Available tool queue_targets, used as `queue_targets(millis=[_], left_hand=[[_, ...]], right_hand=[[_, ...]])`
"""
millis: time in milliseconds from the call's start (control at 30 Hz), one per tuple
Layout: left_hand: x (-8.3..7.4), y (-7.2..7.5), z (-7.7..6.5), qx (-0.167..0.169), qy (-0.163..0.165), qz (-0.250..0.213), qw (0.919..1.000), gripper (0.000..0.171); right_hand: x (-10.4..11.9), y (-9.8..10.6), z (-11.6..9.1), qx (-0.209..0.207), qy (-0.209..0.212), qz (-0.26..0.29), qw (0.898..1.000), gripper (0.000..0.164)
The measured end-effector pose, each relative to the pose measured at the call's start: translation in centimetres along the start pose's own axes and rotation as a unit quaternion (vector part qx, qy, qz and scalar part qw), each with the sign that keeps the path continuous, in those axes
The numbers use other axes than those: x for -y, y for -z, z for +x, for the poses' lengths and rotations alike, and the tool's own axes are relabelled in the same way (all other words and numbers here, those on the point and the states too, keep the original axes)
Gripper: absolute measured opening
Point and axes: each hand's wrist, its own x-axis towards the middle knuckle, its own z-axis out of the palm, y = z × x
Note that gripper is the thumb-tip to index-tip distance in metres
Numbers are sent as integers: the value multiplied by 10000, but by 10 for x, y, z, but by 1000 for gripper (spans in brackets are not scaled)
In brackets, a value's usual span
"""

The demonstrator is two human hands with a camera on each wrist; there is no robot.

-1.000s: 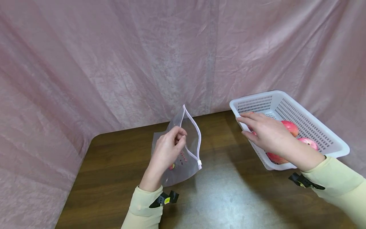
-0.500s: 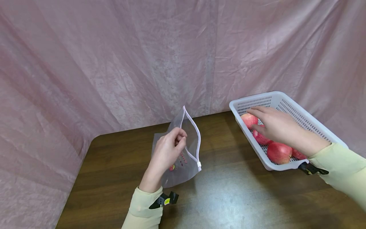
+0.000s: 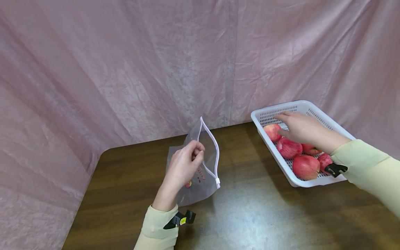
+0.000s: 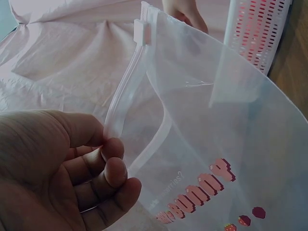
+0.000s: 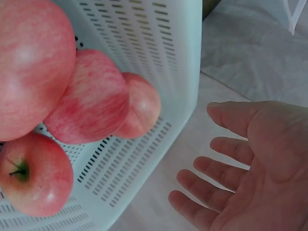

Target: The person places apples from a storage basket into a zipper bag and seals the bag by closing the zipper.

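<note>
A see-through slider zip bag with a printed front stands mid-table, its mouth gaping. My left hand pinches the edge of that mouth between thumb and index finger; the left wrist view shows the white slider at the far end of the zip strip. Over the white slotted basket at the right hovers my right hand, fingers spread and holding nothing. Several red apples lie in the basket, among them a large one near the front and a paler one at the left wall, close to my right fingers.
A brown wooden table bears the bag and the basket. Behind it hangs a pink cloth, close to the basket's far side. Black wrist cameras sit on both sleeves.
My right hand has moved back and slightly right from the basket's left rim, uncovering more of the apples. My left hand and the bag have stayed nearly still.
</note>
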Motion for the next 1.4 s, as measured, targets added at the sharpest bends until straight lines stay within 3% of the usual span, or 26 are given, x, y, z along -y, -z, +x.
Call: queue_targets(millis=[300,633,933,1400], left_hand=[[-1,1,-1,40,21,-3,10000,8],[0,1,-3,30,30,6,10000,11],[0,1,-3,13,86,11,10000,13],[-4,1,-4,9,-4,33,10000,12]], right_hand=[[-11,-2,14,407,-344,3,9986,68],[-19,-8,28,583,-328,129,9977,69],[-25,-13,40,1067,-542,286,9924,79],[-36,-20,50,1333,-786,547,9864,79]])
